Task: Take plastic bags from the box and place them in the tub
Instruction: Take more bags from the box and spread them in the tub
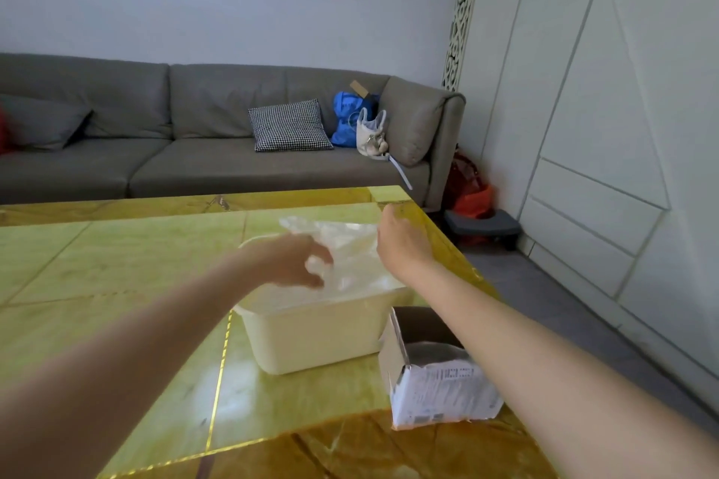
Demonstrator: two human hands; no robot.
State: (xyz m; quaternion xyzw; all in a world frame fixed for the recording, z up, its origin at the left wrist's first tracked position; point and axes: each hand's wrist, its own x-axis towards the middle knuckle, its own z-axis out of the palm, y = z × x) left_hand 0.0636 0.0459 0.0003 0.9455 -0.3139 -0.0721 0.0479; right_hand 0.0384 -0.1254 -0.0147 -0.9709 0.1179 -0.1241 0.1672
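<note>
Both hands work above a cream plastic tub (pixel 311 334) standing on a yellow-green stone-pattern table (pixel 116 284). A clear plastic bag (pixel 342 245) is spread over the tub's opening, its far edge lifted above the rim and its lower part sagging into the tub.

Left hand (pixel 290 261): positioned over the left part of the tub, fingers curled round a bunched fold of the bag, gripping it.

Right hand (pixel 400 237): positioned at the bag's right edge, over the tub's far right corner. The back of the hand faces the camera and the fingers are hidden, so whether they pinch the bag cannot be told.

A cardboard box (pixel 432 369) stands just beside the tub on its right, near the table's front edge, with its top torn open and a white printed label on its near face. The right forearm passes over it. The box interior is dark; its contents cannot be made out.

Beyond the table stands a grey sofa (pixel 194 136) carrying a black-and-white checked cushion (pixel 290 125), a blue bag (pixel 348 121) and a white bag (pixel 371 134). A red bag (pixel 469 191) sits on the floor beside the sofa's end, against a white panelled wall (pixel 603 109)
</note>
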